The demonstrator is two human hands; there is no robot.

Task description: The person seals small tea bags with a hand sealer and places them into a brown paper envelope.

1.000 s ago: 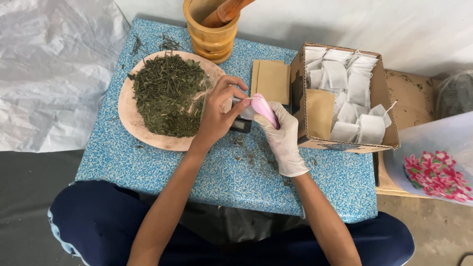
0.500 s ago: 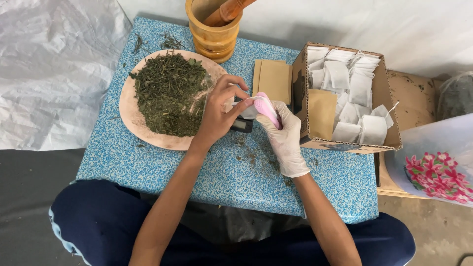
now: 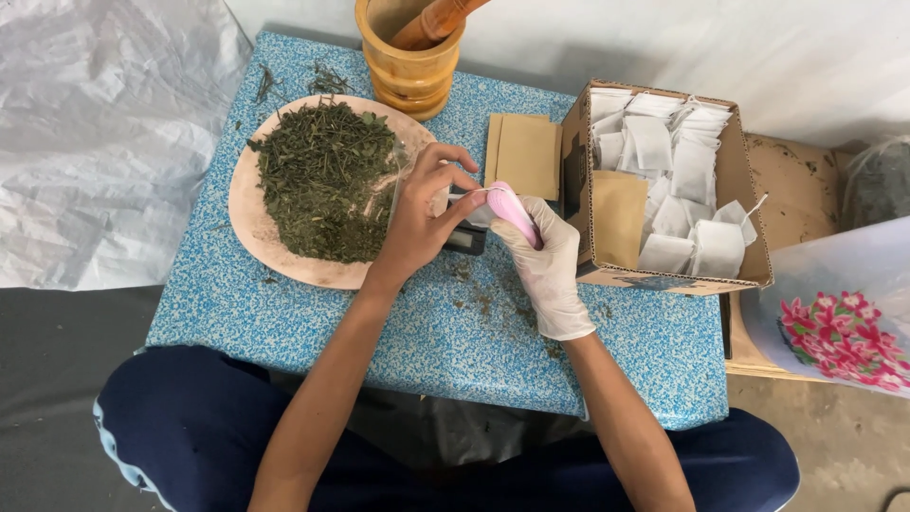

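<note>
Both hands (image 3: 422, 223) (image 3: 545, 261) on pink scoop (image 3: 512, 210), probably.

Pink plastic scoop (image 3: 513, 212) and small white paper sachet (image 3: 480, 210) over the blue speckled table.

The scoop tilts, held in the gloved right hand; the sachet touches its tip, pinched by bare left-hand fingers, just beside the herb plate.

Brown cardboard box (image 3: 739, 190), white sachets (image 3: 664, 142)
</note>
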